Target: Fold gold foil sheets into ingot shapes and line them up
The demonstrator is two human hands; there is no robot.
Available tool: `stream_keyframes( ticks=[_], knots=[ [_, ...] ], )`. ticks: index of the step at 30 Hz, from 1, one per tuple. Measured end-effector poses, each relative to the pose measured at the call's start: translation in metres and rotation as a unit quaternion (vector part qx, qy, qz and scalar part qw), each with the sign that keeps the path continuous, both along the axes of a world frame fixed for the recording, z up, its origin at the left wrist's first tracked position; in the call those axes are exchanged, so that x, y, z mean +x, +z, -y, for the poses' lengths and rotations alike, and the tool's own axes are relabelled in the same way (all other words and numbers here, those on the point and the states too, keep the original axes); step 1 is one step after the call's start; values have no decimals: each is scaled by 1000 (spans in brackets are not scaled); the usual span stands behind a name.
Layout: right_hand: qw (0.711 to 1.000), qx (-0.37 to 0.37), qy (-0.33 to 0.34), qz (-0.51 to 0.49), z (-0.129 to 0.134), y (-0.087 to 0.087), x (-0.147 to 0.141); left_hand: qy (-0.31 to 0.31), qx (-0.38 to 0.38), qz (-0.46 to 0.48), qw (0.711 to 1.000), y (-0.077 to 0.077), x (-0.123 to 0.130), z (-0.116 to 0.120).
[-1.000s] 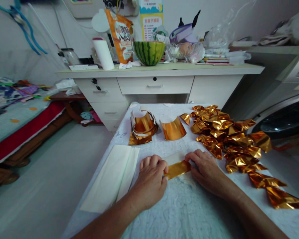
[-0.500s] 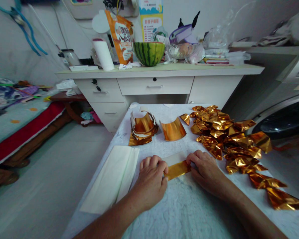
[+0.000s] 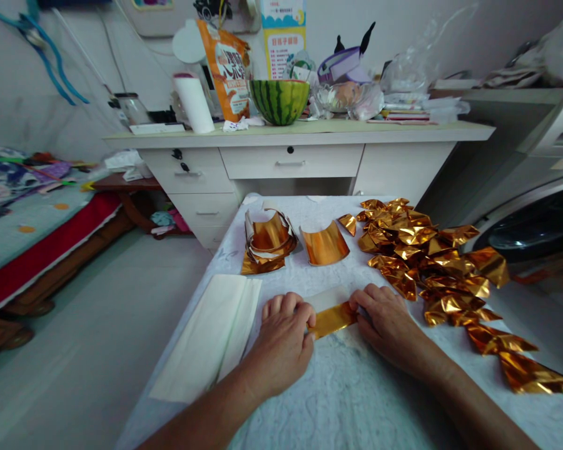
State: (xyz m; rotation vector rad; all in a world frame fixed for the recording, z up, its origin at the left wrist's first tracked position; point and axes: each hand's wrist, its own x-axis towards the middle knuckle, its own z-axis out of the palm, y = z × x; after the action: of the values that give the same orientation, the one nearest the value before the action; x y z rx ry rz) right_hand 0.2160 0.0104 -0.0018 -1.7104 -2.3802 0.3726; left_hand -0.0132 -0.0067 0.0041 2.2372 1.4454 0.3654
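A gold foil strip with a pale sheet behind it [image 3: 332, 320] lies on the cloth-covered table between my hands. My left hand [image 3: 286, 344] is closed on its left end, fingers curled. At the right end, my right hand [image 3: 380, 319] pinches the strip. Left of my left hand is a stack of white paper [image 3: 206, 334]. Beyond the hands sit a curled pile of gold sheets [image 3: 269, 240] and a single curved gold sheet [image 3: 326, 244]. Several folded gold foil pieces [image 3: 413, 250] are heaped along the right side.
The table [image 3: 309, 412] stands before a white desk [image 3: 291, 134] holding a half watermelon [image 3: 280, 102], an orange pouch [image 3: 228, 75] and a white roll [image 3: 194, 103]. A bed [image 3: 28, 231] is at the left, a washing machine [image 3: 535, 187] at the right.
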Motion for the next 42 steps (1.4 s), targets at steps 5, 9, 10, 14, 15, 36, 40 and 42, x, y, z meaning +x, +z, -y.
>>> stream_keyframes(
  ticks=[5,9,10,14,15,36,40,42],
  knots=[
    [1000,3,1,6,1,1,-1,-4,6,0,1000,0,0,0],
    [1000,21,4,8,2,0,0,-6,10,2,1000,-1,-1,-1],
    [1000,26,4,10,2,0,0,-5,9,2,1000,-1,-1,-1],
    [999,26,4,20,3,2,-1,-3,2,0,1000,0,0,0],
    [1000,23,6,20,4,3,-2,-3,0,-1,1000,1,0,0],
    [999,-18,5,-38,6,12,-5,-1,5,4,1000,1,0,0],
    [996,6,48,-80,7,12,-5,1,0,3,1000,1,0,0],
    [994,8,60,-88,7,12,-6,1,0,9,1000,1,0,0]
  ],
)
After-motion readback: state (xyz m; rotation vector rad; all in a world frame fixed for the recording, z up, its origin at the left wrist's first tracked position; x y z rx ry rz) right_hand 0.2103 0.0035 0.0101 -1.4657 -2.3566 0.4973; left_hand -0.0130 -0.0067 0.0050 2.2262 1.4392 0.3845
